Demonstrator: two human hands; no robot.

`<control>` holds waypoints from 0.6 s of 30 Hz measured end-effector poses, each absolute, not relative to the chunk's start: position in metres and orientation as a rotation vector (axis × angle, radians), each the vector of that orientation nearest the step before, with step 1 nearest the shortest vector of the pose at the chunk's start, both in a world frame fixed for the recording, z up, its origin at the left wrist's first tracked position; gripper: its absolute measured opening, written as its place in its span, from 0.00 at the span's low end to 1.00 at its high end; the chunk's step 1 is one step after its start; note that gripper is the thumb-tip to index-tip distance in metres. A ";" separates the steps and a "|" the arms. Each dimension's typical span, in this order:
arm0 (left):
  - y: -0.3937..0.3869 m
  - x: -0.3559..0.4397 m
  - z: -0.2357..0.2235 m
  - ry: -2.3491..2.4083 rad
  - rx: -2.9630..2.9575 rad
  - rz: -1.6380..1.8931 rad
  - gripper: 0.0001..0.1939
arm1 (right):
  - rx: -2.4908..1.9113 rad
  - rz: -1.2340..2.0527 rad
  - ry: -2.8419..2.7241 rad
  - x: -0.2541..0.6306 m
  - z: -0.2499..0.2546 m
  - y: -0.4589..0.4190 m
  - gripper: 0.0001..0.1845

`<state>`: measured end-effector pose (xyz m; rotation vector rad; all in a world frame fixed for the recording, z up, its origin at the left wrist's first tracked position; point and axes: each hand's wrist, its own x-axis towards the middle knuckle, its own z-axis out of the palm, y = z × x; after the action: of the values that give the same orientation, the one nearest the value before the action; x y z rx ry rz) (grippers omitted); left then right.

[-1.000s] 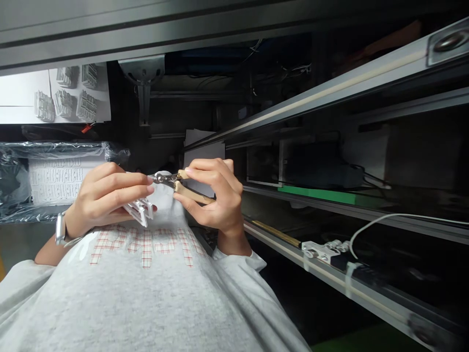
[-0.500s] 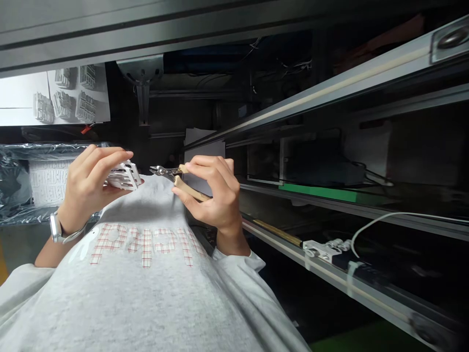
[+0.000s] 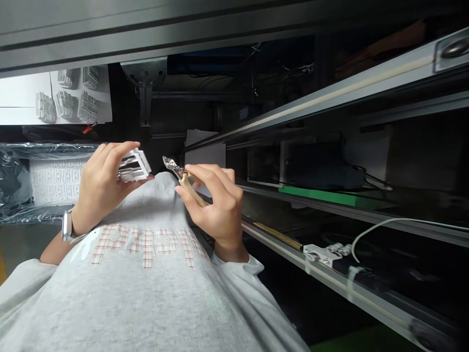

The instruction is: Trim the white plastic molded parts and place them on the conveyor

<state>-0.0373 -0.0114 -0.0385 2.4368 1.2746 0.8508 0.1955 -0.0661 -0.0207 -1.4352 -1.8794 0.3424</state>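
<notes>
My left hand is closed around a stack of thin white plastic frames, gripped between thumb and fingers. Part of the stack is hidden behind the fingers. A pair of cutting pliers with cream handles sits in my right hand. Their metal jaws point up and left, toward the white frames but apart from them. Both hands are held in front of my grey shirt.
Several stacks of similar white parts stand on a white surface at upper left. Below it, a plastic-lined box holds flat white parts. Metal rails run along the right, with a thin white cable near the lower one.
My left hand has moved right and slightly up with the white frames, which are turned more open to view. The pliers have tilted upward, and their handles are closer together.
</notes>
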 end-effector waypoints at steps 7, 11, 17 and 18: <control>-0.012 -0.033 -0.035 1.374 2.329 0.855 0.26 | -1.478 0.394 -1.937 0.171 -0.014 -0.077 0.12; -0.010 -0.034 -0.037 1.414 2.385 0.880 0.24 | -1.548 0.404 -1.867 0.166 -0.017 -0.077 0.12; -0.011 -0.037 -0.036 1.491 2.416 0.804 0.21 | -1.553 0.428 -1.833 0.163 -0.019 -0.076 0.12; -0.011 -0.037 -0.036 1.499 2.408 0.812 0.20 | -1.552 0.425 -1.832 0.162 -0.019 -0.076 0.12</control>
<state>-0.0368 -0.0113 -0.0355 2.4085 1.4989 0.8122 0.1623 -0.0756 -0.0188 -1.5517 -1.8324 0.4250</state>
